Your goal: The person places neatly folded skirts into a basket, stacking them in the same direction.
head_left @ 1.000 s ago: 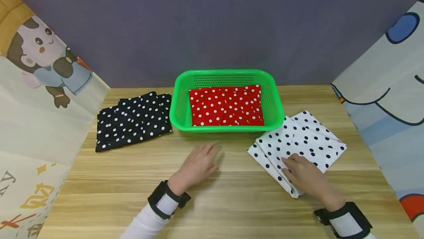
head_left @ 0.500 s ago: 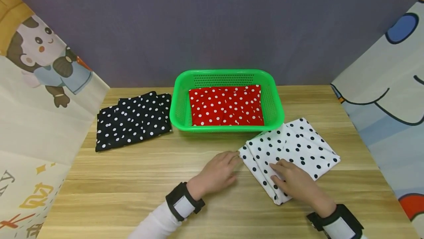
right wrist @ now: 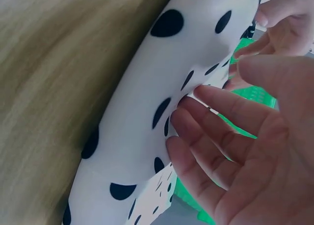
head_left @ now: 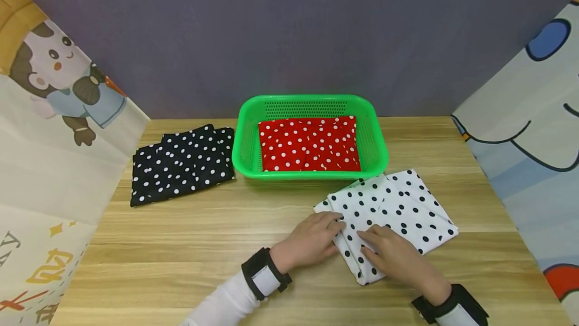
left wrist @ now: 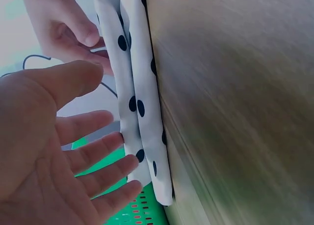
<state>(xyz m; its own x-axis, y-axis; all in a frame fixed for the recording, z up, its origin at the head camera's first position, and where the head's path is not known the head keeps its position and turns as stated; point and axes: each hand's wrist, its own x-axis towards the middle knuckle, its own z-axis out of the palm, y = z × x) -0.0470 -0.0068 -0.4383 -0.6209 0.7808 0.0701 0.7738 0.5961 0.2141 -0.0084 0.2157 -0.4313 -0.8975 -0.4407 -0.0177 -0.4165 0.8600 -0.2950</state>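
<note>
A folded white cloth with black dots (head_left: 398, 210) lies on the table, its far edge just in front of the green basket. On its top face rest the fingertips of my right hand (head_left: 395, 255); in the right wrist view those fingers (right wrist: 196, 161) press lightly into the fabric, fairly straight. My left hand (head_left: 312, 240) reaches the cloth's left edge, fingertips over it. The left wrist view shows that hand's fingers (left wrist: 108, 178) extended beside the cloth's folded layers, the thumb apart. Neither hand pinches the fabric.
A green plastic basket (head_left: 309, 176) stands at the back middle with a folded red cloth with white dots (head_left: 309, 145) inside. Left of it lies a folded black cloth with white dots (head_left: 183, 165). A dark panel (head_left: 289, 34) rises behind the wooden table (head_left: 181, 245).
The white cloth has slid left and toward the front under my right hand. My left hand has moved right, from the bare table to the cloth's left edge.
</note>
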